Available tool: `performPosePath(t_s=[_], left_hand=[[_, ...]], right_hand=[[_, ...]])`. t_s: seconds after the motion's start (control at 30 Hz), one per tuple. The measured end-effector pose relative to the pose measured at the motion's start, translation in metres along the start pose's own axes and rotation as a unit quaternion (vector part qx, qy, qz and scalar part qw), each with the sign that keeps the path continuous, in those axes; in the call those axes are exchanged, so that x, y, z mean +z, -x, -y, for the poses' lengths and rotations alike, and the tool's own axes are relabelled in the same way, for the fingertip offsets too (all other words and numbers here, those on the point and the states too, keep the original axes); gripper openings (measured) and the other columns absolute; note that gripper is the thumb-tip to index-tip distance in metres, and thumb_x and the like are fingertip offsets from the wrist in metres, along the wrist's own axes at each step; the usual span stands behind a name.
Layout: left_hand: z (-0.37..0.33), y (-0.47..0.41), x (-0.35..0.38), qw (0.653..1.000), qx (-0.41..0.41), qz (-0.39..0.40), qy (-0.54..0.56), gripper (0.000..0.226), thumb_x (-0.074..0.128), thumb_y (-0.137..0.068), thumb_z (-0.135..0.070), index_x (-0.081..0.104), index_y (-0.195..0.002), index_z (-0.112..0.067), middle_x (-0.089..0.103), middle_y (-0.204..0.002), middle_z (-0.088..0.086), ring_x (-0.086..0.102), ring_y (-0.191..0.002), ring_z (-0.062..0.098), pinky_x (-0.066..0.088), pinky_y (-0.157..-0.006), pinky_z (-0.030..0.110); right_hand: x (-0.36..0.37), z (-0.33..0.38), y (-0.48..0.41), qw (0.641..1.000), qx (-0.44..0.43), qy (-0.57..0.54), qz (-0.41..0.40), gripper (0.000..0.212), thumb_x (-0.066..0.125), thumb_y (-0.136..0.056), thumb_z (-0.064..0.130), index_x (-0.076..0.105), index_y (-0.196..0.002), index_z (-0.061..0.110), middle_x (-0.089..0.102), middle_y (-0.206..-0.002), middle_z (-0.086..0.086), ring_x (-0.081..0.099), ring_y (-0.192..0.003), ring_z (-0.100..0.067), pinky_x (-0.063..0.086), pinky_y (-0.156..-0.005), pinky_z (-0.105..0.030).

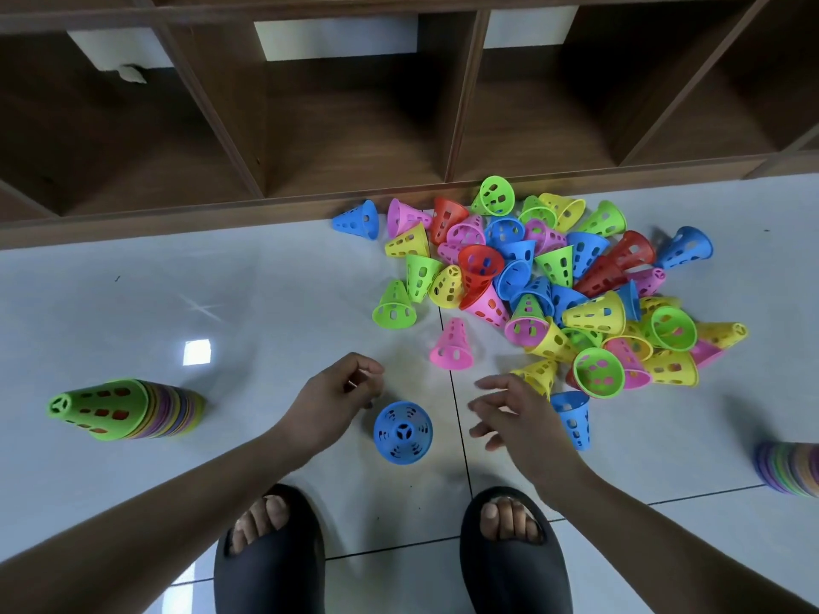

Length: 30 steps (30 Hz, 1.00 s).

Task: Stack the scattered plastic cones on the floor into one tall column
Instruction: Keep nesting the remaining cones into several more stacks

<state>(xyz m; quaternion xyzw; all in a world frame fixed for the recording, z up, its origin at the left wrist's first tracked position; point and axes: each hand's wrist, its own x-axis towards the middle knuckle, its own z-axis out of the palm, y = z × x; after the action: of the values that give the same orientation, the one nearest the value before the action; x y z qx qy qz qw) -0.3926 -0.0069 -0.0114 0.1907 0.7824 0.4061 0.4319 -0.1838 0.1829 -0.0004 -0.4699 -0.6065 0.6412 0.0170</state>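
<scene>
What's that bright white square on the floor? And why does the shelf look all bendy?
In the head view, the white square is glare mirrored on the glossy floor; the wooden shelf leans and splays because the wide-angle lens distorts lines near the edges.

Cone stacks (pixel 133 409): two. Loose cones (pixel 516 277): roughly fifty, pile too tangled for certainty. Slippers (pixel 270 560): two.

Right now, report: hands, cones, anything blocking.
Both hands empty, left hand and right hand flanking upright blue cone. Loose pile unstacked by shelf; green-topped stack at left. Nothing blocking.
</scene>
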Motion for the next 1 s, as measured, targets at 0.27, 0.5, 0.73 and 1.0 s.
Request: performPosePath(t_s=[0.27,0.5,0.73,1.0], left_hand=[[-0.02,-0.056,-0.011,0.999,0.045,-0.019,-0.018,0.041,0.062,-0.104,-0.038,0.05,-0.14,-0.056,0.074,-0.103,-0.005,0.075,-0.095,0.008,0.059,-0.092,0.043],[-0.028,-0.092,-0.019,0.999,-0.006,0.012,-0.032,0.047,0.061,-0.1,-0.053,0.048,-0.145,-0.059,0.069,-0.125,-0.017,0.067,-0.118,0.012,0.058,-0.097,0.039],[-0.024,-0.085,-0.02,0.999,-0.002,-0.044,0.033,0.017,0.07,-0.1,-0.038,0.074,-0.115,-0.043,0.075,-0.115,-0.012,0.074,-0.102,0.018,0.059,-0.085,0.038],[-0.029,-0.041,-0.035,0.987,0.001,-0.114,0.112,0.011,0.075,-0.097,-0.015,0.081,-0.102,-0.023,0.08,-0.101,0.003,0.068,-0.085,0.013,0.05,-0.077,0.031]], right_hand=[[-0.032,-0.013,-0.014,0.996,0.035,-0.028,-0.079,0.056,0.064,-0.099,0.004,0.047,-0.144,0.032,0.069,-0.123,-0.003,0.08,-0.08,-0.029,0.062,-0.063,-0.039],[-0.036,-0.018,-0.015,0.992,0.049,-0.067,-0.093,0.043,0.065,-0.099,0.0,0.055,-0.136,0.019,0.064,-0.133,-0.002,0.08,-0.085,-0.027,0.06,-0.06,-0.032],[-0.035,-0.003,0.011,0.991,-0.009,-0.028,-0.132,0.024,0.061,-0.103,0.009,0.066,-0.122,0.022,0.074,-0.113,0.0,0.08,-0.08,-0.025,0.06,-0.065,-0.04],[-0.019,0.036,0.042,0.987,-0.058,-0.149,-0.016,0.006,0.065,-0.101,0.003,0.07,-0.102,0.006,0.071,-0.088,-0.014,0.068,-0.074,-0.027,0.049,-0.061,-0.037]])
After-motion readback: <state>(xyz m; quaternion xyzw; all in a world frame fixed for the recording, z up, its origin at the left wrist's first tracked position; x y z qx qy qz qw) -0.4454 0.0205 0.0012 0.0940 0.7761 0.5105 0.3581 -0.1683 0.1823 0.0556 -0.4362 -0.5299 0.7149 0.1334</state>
